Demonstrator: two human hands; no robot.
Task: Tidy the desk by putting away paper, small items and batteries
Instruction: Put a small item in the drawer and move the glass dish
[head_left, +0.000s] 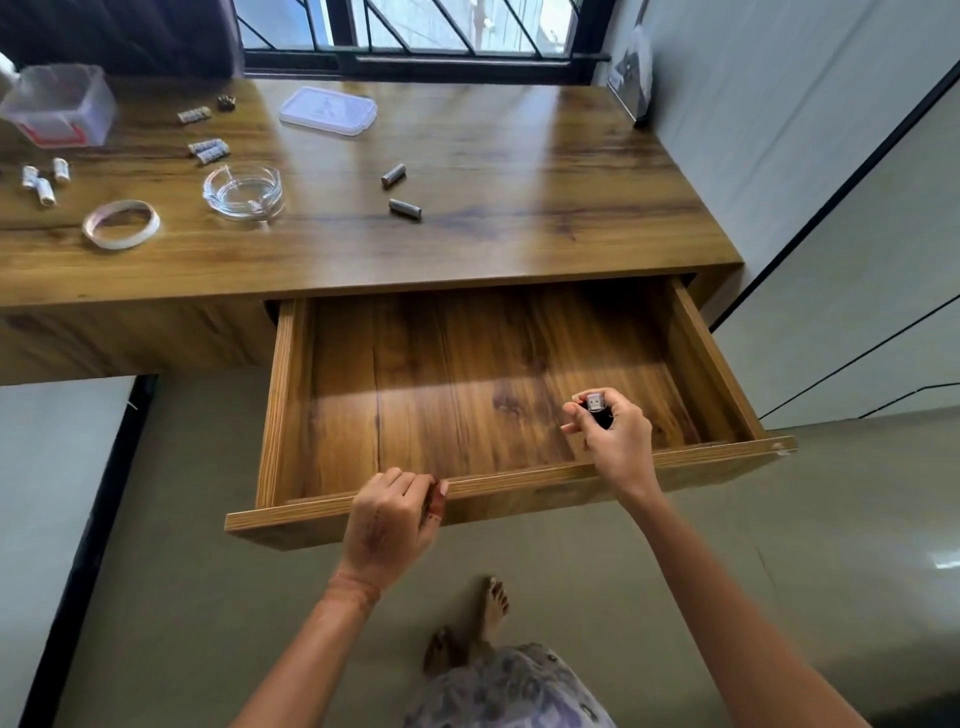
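Head view: left hand (389, 519) grips drawer (519, 480), right hand (618, 441) pinches dark item (598, 410)

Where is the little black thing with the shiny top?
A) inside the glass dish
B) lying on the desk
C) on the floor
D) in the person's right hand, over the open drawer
D: the right hand pinches the small black item above the open drawer, while the left hand grips the drawer's front edge.
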